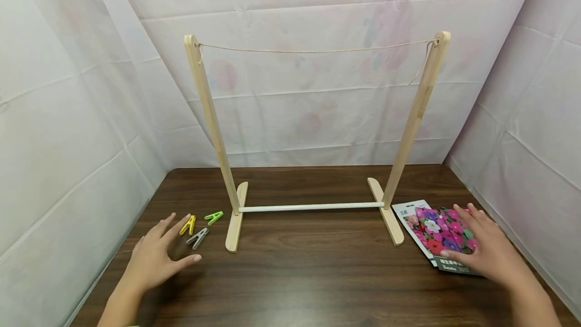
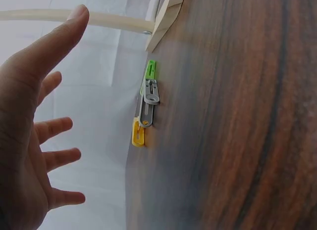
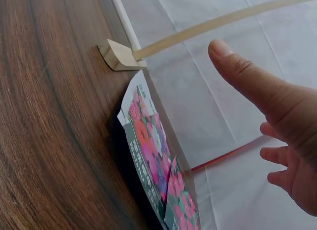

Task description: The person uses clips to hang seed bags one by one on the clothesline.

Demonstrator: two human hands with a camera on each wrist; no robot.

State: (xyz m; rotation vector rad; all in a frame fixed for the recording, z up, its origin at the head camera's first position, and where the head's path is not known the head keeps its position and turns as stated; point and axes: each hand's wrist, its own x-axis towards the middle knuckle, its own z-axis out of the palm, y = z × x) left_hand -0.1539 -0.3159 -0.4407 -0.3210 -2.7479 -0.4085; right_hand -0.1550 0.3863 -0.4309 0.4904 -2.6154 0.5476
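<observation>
On the left of the table lie three clothespins: a yellow clothespin point(image 1: 188, 225), a green clothespin point(image 1: 214, 217) and a grey clothespin point(image 1: 197, 238). My left hand point(image 1: 156, 256) hovers beside them, fingers spread, holding nothing; the left wrist view shows a gap between it and the clothespins. To the right, several flower-printed seed packets point(image 1: 431, 228) overlap in a small pile. Above them is my right hand point(image 1: 487, 249), fingers apart and nothing held, covering part of the pile in the head view. The right wrist view shows it clear of the packets.
A wooden frame stands mid-table, with a left post point(image 1: 211, 120), a right post point(image 1: 415, 120) and a white crossbar point(image 1: 313, 207) low between them. A thin string point(image 1: 313, 52) spans the post tops. White cloth point(image 1: 317, 130) surrounds the dark wooden table point(image 1: 308, 266).
</observation>
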